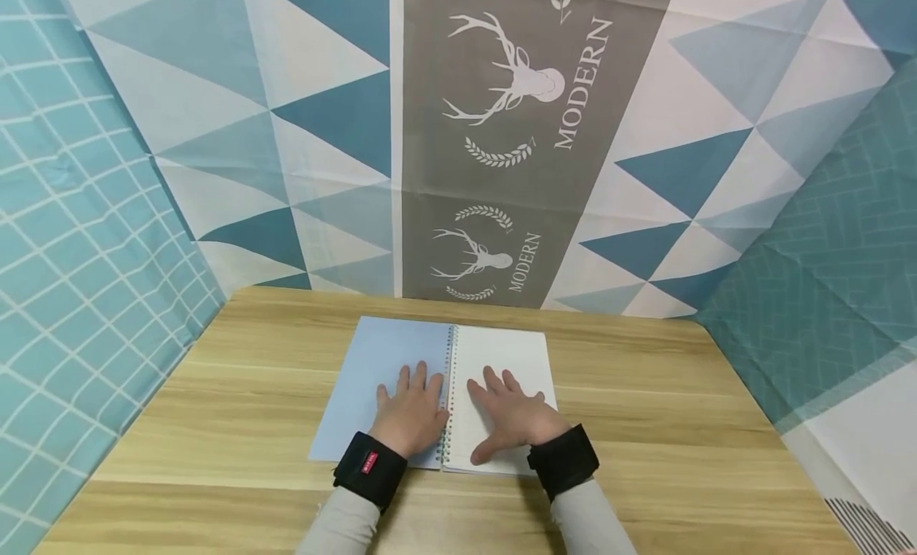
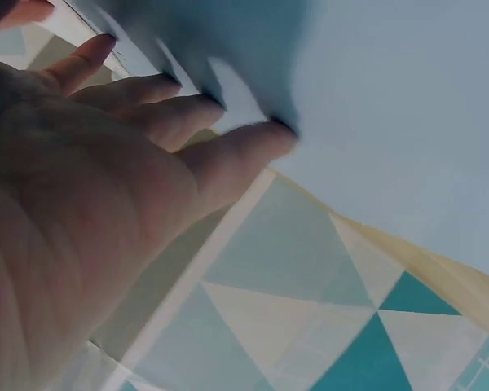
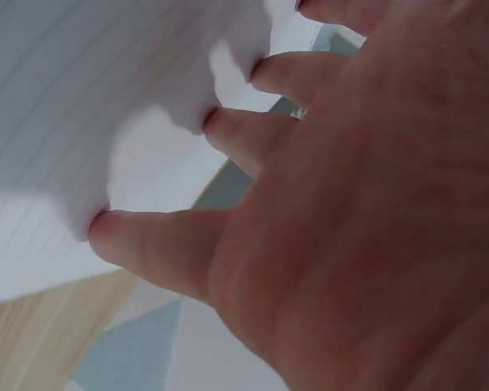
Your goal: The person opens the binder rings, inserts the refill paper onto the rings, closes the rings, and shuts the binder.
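A spiral notebook [image 1: 501,348] lies opened flat on the wooden table, its coil binding running down the middle. On its plain light-blue left side rests my left hand [image 1: 410,412], fingers spread. My right hand [image 1: 512,416] touches the white lined page [image 3: 49,122] on the other side, with fingers and thumb apart. In the left wrist view, the fingertips [image 2: 281,134] of the left hand meet the blue surface [image 2: 391,98]. The right wrist view shows the right hand's fingertips [image 3: 102,232] pressing on the paper. Neither hand holds anything.
The wooden table [image 1: 215,396] extends around the notebook on both sides. Behind it hangs a patterned cloth [image 1: 337,141] with triangles and a grey deer-head band. Teal checked fabric [image 1: 79,220] borders the left, and darker teal fabric [image 1: 824,260] the right. Both wrists wear black bands [image 1: 372,467].
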Demonstrator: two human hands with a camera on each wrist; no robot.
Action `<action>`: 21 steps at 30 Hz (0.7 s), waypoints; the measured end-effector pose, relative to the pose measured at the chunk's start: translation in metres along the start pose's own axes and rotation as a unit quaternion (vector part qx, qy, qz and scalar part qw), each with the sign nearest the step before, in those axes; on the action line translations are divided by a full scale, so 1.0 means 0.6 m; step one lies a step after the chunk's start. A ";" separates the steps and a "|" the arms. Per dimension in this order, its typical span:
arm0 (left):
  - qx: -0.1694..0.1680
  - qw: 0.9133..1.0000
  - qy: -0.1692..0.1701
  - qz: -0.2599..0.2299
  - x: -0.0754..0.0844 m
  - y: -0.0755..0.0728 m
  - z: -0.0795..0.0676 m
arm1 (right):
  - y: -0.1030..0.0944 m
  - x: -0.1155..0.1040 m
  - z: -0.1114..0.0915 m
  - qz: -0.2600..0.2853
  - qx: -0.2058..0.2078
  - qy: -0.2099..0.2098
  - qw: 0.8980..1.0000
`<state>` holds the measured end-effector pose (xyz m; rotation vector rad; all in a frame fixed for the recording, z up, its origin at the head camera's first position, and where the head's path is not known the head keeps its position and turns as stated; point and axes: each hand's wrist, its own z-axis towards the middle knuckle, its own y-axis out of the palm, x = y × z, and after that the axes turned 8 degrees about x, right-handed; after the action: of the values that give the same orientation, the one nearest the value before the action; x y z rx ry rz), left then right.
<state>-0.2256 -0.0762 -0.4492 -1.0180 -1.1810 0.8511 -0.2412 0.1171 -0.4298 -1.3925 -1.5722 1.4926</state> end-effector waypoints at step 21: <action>0.025 0.989 -0.144 0.012 -0.095 -0.042 0.010 | -0.017 0.087 -0.001 0.088 0.028 0.032 0.995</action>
<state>-0.2419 -0.1361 -0.4432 -0.8903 -1.3847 1.0670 -0.2598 0.1669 -0.4335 -1.5639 -1.3875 1.5638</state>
